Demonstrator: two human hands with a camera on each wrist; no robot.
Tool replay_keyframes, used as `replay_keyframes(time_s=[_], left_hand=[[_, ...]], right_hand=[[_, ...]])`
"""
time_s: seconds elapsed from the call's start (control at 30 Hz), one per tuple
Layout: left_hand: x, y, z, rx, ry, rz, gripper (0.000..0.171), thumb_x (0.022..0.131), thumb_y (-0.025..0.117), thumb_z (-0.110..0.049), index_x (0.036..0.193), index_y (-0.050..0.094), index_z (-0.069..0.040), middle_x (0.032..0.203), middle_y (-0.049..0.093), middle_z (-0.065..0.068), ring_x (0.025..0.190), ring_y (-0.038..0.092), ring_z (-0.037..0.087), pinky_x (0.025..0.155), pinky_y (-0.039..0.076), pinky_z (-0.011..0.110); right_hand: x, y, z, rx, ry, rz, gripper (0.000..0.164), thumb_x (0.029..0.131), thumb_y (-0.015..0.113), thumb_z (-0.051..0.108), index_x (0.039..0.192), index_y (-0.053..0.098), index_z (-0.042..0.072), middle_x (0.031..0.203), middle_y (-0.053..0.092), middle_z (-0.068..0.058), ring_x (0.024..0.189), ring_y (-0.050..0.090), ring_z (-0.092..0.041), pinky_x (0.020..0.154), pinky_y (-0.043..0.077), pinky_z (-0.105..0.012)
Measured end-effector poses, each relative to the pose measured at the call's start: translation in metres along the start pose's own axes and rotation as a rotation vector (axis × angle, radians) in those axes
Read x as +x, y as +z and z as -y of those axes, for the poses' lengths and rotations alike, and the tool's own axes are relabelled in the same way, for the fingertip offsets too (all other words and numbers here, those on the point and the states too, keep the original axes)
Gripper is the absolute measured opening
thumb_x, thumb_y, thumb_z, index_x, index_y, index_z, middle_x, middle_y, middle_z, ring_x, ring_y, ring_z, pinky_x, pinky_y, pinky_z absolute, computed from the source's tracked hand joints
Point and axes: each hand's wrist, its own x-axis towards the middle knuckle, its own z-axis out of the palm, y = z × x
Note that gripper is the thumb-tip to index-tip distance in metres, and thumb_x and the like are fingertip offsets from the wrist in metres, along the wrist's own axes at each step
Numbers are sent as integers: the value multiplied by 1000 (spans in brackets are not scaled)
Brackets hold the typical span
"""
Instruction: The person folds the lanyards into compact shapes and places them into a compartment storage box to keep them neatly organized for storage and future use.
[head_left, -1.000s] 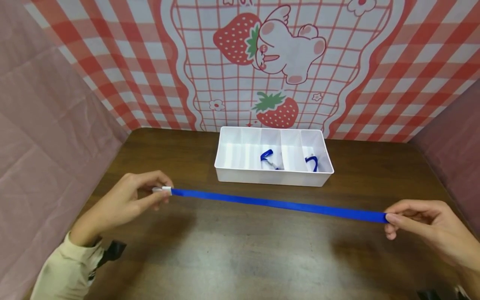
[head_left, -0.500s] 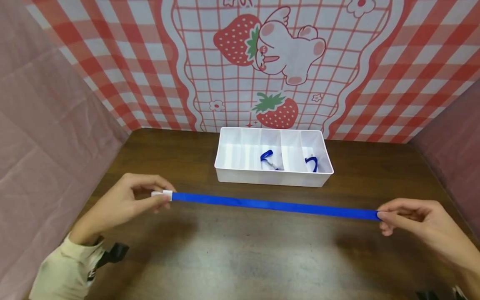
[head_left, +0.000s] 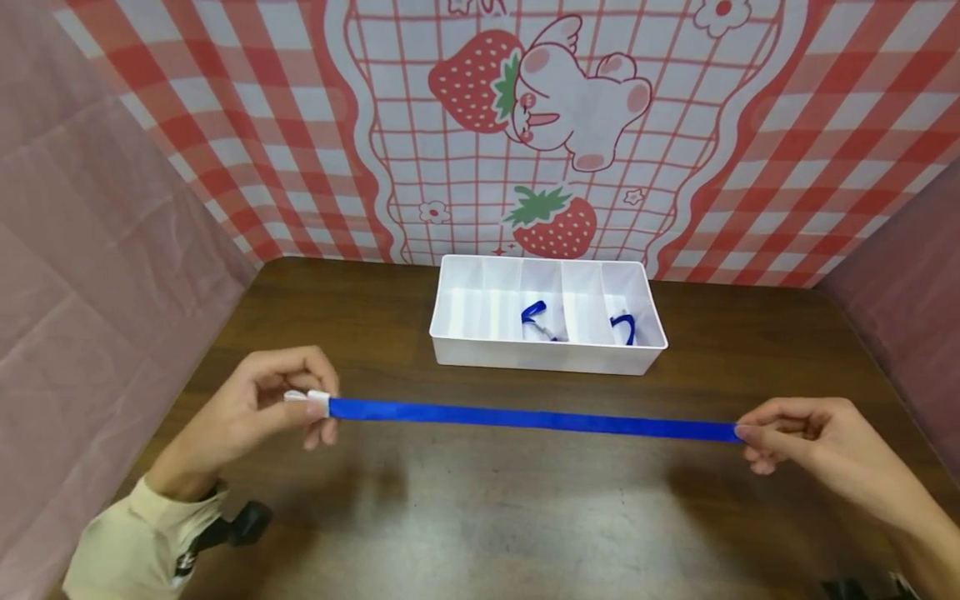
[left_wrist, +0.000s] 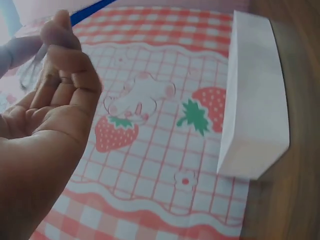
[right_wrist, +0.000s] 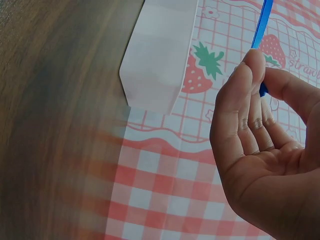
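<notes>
A flat blue lanyard point(head_left: 532, 419) is stretched almost straight between the two hands, held up over the table in the head view. At its left end is a white plastic fitting with a small loop point(head_left: 296, 396), which the left hand point(head_left: 273, 408) pinches between thumb and fingers. The right hand point(head_left: 806, 433) pinches the far blue end between thumb and forefinger. In the right wrist view, a short bit of blue band point(right_wrist: 263, 90) shows below that pinch. The left wrist view has the lanyard point(left_wrist: 92, 12) running off from the left fingertips point(left_wrist: 61, 20).
Behind the lanyard stands a white divided box point(head_left: 540, 357). One blue band point(head_left: 534, 310) lies in its middle compartment, another blue band point(head_left: 628, 325) in the rightmost. The brown wooden table point(head_left: 480, 517) ends at a red-and-white checked cloth point(head_left: 270, 158) with strawberry prints.
The left hand has come down and slightly left with the white fitting. The right hand has moved left, and the lanyard now lies more level.
</notes>
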Motion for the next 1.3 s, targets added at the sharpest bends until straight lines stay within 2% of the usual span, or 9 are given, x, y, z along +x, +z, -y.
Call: replay_keyframes(time_s=[0.17,0.3,0.4,0.57,0.7,0.87,1.0,1.13,1.3], left_hand=[[3,4,-1,-207,92,56,40,89,33,26,119,57,16,80,69,21,56,61,28,44,50,38],[4,7,0,-351,174,139,33,89,34,15,110,59,15,79,68,25,53,61,32,41,48,35],[5,6,-1,-402,197,218,24,94,42,3,110,53,17,90,70,26,64,68,34,42,49,34],[2,5,-12,-377,167,172,19,96,49,12,114,53,19,104,71,24,87,73,32,48,52,37],[3,4,-16,-328,213,79,21,95,45,19,111,58,18,94,71,21,70,65,29,47,48,35],[10,6,-16,-224,252,19,17,97,52,6,107,65,8,107,63,21,95,55,31,77,47,35],[19,14,-19,-259,297,66,17,101,47,-2,106,61,7,120,65,24,117,57,36,101,42,42],[31,23,-22,-267,367,160,15,102,46,-1,104,57,9,103,70,23,100,65,37,89,49,45],[33,29,-28,-67,230,91,17,95,48,15,102,61,7,92,67,19,86,66,30,74,56,40]], right_hand=[[0,2,3,4,-6,16,14,97,65,10,99,70,-3,78,71,-15,66,70,-29,62,59,-40],[1,4,7,26,-7,53,15,98,64,12,100,71,-2,79,71,-16,68,70,-30,63,59,-42],[3,5,8,37,-16,66,15,98,64,12,99,71,-1,79,70,-16,68,70,-30,63,59,-42],[5,3,2,105,-101,140,12,98,60,1,100,71,-3,78,70,-15,66,69,-26,62,59,-41],[7,2,-2,158,-160,220,15,98,56,-5,102,71,-3,78,70,-14,66,69,-24,62,59,-42],[9,3,-2,171,-151,226,16,98,55,-5,102,70,-3,79,71,-11,67,69,-24,63,59,-42],[9,5,-2,197,-154,251,16,98,54,-6,102,69,-5,79,72,-13,68,70,-23,64,59,-42],[9,7,-3,199,-147,259,14,98,55,-4,102,69,-5,79,70,-16,68,69,-23,64,59,-42],[7,5,-2,166,-146,230,14,98,56,-4,100,70,-4,77,70,-15,67,69,-23,63,59,-40]])
